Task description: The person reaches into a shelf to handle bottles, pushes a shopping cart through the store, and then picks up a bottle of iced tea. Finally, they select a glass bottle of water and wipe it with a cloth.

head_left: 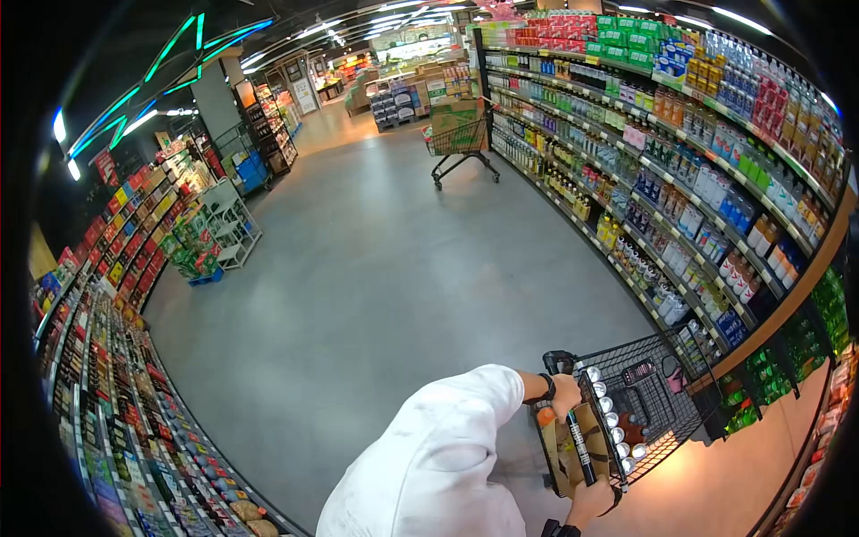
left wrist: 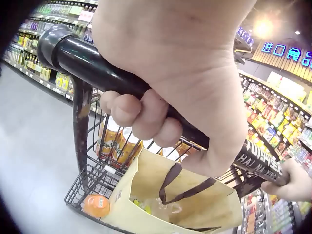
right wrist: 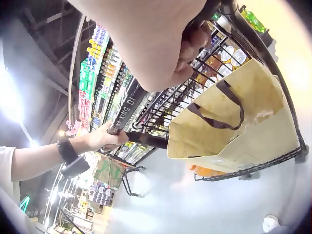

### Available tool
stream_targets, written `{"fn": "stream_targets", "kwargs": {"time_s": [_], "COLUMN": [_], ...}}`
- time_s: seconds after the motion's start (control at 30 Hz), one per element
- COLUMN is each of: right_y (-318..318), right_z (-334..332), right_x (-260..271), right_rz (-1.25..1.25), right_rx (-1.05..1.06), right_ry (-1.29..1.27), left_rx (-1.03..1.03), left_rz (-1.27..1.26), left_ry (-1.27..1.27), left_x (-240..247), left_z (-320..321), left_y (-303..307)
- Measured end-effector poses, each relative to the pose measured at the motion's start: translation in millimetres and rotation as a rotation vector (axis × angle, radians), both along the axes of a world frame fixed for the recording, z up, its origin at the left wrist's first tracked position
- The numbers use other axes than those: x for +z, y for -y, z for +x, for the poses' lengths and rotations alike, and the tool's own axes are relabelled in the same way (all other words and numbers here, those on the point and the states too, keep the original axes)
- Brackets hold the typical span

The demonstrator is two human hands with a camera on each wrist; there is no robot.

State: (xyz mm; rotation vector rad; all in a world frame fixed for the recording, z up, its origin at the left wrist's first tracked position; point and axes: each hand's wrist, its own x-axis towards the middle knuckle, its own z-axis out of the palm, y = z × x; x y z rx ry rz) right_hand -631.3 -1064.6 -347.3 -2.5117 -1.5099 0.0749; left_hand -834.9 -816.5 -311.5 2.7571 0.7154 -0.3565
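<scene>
- Handle of the shopping cart, black with pale lettering, lies at the lower right of the head view, between the person's two hands.
- The left hand grips the handle near its far end; in the left wrist view its fingers are curled under the bar, close together. A dark band circles that wrist.
- The right hand holds the handle's other end, its fingers bent round it at the top of the right wrist view; they are partly hidden, so their exact spacing is hard to tell.
- A tan paper bag with dark straps stands open in the cart's small rear basket, just below the handle. An orange item sits beside it, at the lower left of the left wrist view.
- White-topped cans line up in the main basket, next to dark bottles and a pink item.
- Packed drink shelves fill the head view's upper right; a second cart stands at upper centre on the grey floor. More shelves curve along the left.
</scene>
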Motion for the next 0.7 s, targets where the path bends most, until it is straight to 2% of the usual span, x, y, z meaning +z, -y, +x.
{"fn": "stream_targets", "kwargs": {"time_s": [0.07, 0.1, 0.13, 0.2, 0.23, 0.3, 0.33, 0.43, 0.5, 0.7], "right_y": [17.1, 25.0, 30.0, 45.8, 51.7, 62.5, 64.3, 70.4, 78.2, 83.9], "right_z": [27.6, 39.2, 51.3, 70.8, 87.8, 111.8, 126.0, 155.7, 171.9, 205.6], "right_x": [3.0, 4.4, 5.3, 12.5, -3.4, -8.9, -8.8, -2.5, -9.6, -12.6], "right_rz": [0.091, 0.132, 0.073, 0.167, 0.028, 0.014, -0.091, -0.195, -0.192, -0.159], "right_rx": [0.037, 0.053, 0.046, 0.097, 0.05, 0.041, 0.024, 0.001, -0.019, -0.122], "right_ry": [-0.018, -0.028, -0.069, -0.027, -0.061, 0.007, -0.034, -0.076, -0.061, -0.077], "left_rx": [0.011, 0.017, 0.017, 0.031, 0.013, 0.035, 0.014, 0.006, -0.008, -0.089], "left_rz": [-0.061, -0.043, -0.028, -0.032, 0.003, -0.021, -0.019, -0.05, -0.056, -0.079], "left_ry": [-0.051, -0.043, -0.034, -0.018, 0.028, -0.024, -0.017, -0.028, 0.023, -0.057], "left_x": [10.7, 5.2, -5.3, -19.9, -20.6, -9.5, -9.3, -21.2, -16.3, -20.9], "left_z": [22.7, 32.2, 42.7, 62.5, 71.3, 93.4, 104.9, 139.2, 158.0, 215.0], "left_y": [20.0, 26.7, 29.6, 43.4, 52.5, 67.4, 72.9, 81.4, 86.3, 77.3]}}
